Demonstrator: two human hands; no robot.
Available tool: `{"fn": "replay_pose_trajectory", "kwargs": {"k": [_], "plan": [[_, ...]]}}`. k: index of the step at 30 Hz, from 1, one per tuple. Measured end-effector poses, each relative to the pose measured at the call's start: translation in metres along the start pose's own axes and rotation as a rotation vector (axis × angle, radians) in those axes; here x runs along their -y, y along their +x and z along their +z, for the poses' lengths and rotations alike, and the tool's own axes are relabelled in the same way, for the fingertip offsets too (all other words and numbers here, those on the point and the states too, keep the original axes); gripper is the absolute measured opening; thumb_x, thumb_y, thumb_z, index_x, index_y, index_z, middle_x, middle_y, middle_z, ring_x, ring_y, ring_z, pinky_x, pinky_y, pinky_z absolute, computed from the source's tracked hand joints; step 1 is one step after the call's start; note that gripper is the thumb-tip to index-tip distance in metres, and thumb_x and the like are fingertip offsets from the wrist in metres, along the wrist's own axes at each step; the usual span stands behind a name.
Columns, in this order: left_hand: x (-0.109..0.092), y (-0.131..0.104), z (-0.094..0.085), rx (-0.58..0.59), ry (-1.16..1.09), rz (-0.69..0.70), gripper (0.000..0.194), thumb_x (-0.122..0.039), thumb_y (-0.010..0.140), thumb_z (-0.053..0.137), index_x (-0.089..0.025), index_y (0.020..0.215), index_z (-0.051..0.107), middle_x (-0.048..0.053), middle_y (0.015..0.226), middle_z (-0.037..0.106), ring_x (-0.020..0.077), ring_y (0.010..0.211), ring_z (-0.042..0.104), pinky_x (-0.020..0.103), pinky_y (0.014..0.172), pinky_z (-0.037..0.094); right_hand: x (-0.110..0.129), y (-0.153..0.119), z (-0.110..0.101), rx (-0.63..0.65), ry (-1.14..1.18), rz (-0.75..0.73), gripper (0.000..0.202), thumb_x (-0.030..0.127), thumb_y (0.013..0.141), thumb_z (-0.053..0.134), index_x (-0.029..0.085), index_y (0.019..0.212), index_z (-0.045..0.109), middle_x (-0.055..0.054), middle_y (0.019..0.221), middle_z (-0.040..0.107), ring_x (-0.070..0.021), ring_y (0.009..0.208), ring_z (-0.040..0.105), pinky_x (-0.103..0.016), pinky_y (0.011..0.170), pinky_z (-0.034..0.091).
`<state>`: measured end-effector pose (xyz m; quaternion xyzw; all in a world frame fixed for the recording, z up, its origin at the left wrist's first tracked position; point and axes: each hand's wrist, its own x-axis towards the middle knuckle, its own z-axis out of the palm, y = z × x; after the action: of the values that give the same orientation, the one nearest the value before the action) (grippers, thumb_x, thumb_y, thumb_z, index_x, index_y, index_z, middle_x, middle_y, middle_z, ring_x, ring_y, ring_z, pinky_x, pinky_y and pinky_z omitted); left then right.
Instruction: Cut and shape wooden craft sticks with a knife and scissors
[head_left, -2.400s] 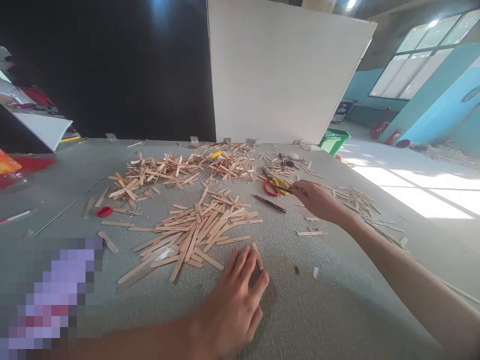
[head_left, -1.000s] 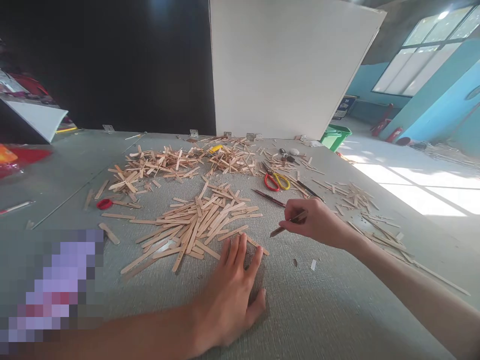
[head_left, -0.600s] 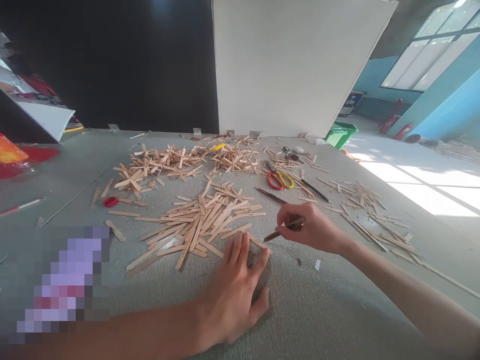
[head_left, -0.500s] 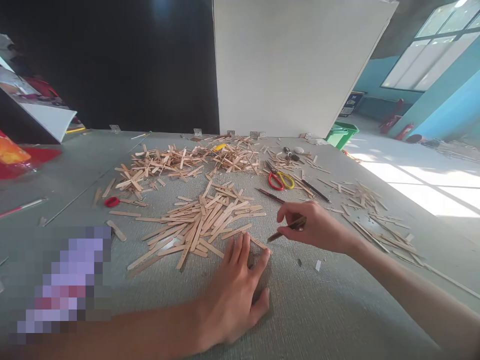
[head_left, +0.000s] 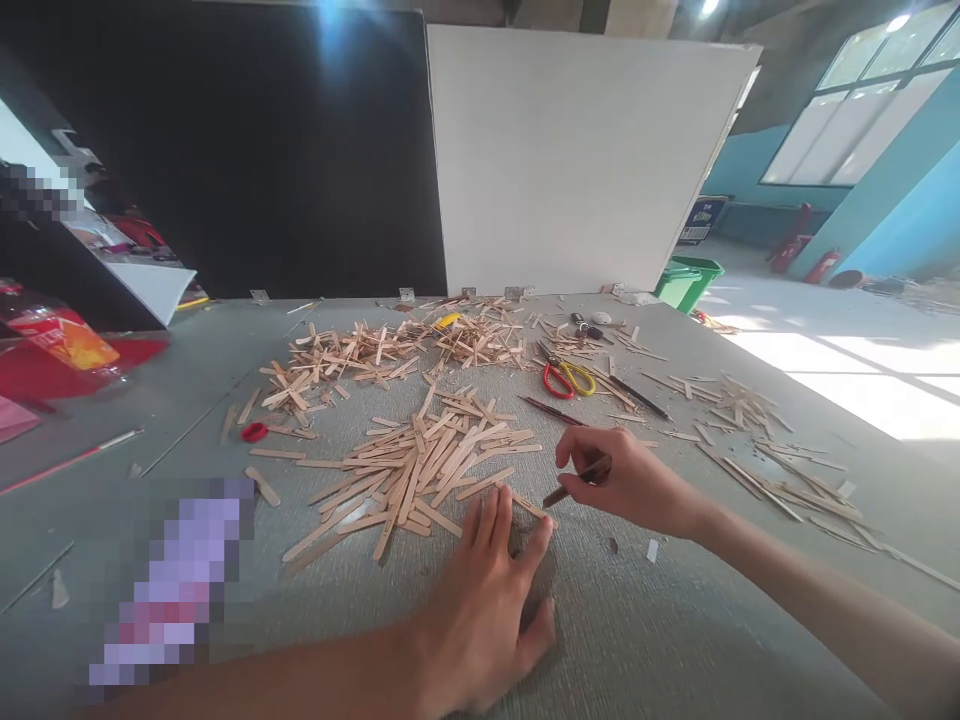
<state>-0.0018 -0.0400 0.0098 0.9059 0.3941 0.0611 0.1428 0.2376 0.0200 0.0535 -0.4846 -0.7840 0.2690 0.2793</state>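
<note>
The left hand (head_left: 487,610) lies flat near the centre of the table (head_left: 675,620), fingers spread, pinning a wooden stick (head_left: 529,503) at the near right edge of the stick pile (head_left: 420,465); the right hand (head_left: 626,480) pinches a dark pen-like tool (head_left: 574,482), tip touching or just beside that stick; the stick looks light, thin, stiff and likely snappable, best held flat by its middle; a green bin (head_left: 686,282) stands far right, contents hidden.

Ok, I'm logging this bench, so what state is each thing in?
left hand: flat, fingers pinning a stick
right hand: closed on a pencil, tip near the stick
scissors: lying shut, untouched
stick pile: loose, scattered
red ring: lying flat
</note>
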Motion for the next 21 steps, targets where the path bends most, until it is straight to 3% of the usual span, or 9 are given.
{"fn": "replay_pose_trajectory", "kwargs": {"k": [7,17,21], "plan": [[-0.002,-0.002,-0.002,0.023,0.021,-0.009,0.074,-0.037,0.094,0.060,-0.023,0.162,0.034,0.020,0.172,0.011,0.0498,0.156,0.010,0.070,0.121,0.022,0.003,-0.003,0.019,-0.005,0.117,0.008,0.008,0.026,0.089,0.062,0.021,0.084,0.066,0.004,0.064,0.055,-0.0115,0.058,0.045,-0.023,0.055,0.039],[0.000,-0.001,-0.003,0.010,0.003,-0.009,0.075,-0.039,0.092,0.061,-0.025,0.161,0.036,0.018,0.171,0.019,0.0492,0.155,0.018,0.069,0.121,0.027,-0.015,-0.002,0.030,0.158,0.187,-0.005,0.034,0.038,0.101,0.051,0.020,0.074,0.061,0.002,0.061,0.057,-0.0115,0.053,0.047,-0.024,0.052,0.039],[0.001,0.001,-0.003,-0.013,-0.011,-0.001,0.077,-0.038,0.091,0.062,-0.025,0.162,0.034,0.019,0.170,0.021,0.0493,0.155,0.017,0.068,0.122,0.026,-0.016,-0.003,0.043,0.057,0.273,0.067,0.037,0.044,0.104,0.047,0.021,0.079,0.059,0.001,0.064,0.063,-0.0115,0.049,0.052,-0.024,0.050,0.041]]}}
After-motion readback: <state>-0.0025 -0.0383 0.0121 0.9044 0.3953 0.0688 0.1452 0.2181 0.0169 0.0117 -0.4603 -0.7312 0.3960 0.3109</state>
